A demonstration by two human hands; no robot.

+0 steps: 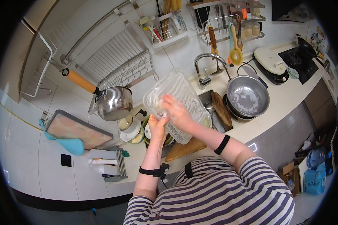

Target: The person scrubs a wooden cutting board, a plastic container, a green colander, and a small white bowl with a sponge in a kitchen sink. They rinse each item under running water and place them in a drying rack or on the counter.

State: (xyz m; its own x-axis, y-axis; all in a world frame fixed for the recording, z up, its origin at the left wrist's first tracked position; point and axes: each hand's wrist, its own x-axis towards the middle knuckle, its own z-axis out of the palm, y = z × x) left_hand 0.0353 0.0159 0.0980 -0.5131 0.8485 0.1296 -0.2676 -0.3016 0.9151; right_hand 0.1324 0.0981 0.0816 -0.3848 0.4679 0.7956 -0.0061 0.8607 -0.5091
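Note:
My left hand (157,128) grips the near left corner of a clear plastic container (192,105), which is held tilted over the sink (222,128). White foam or suds streak the container's surface. Against its left part lies my right hand (178,114), blurred by motion; whether anything sits under its fingers is hidden. Below the container are a wooden board (186,149) at the sink's near edge and partly covered dishes. A second wooden board (221,108) and a metal ladle (209,107) lean inside the sink.
The chrome faucet (204,82) rises behind the sink. To its right stands a metal basin (248,95) with suds, then an electric griddle (270,60). At left are a steel saucepan (114,102) with an orange handle, and a cutting board (79,129).

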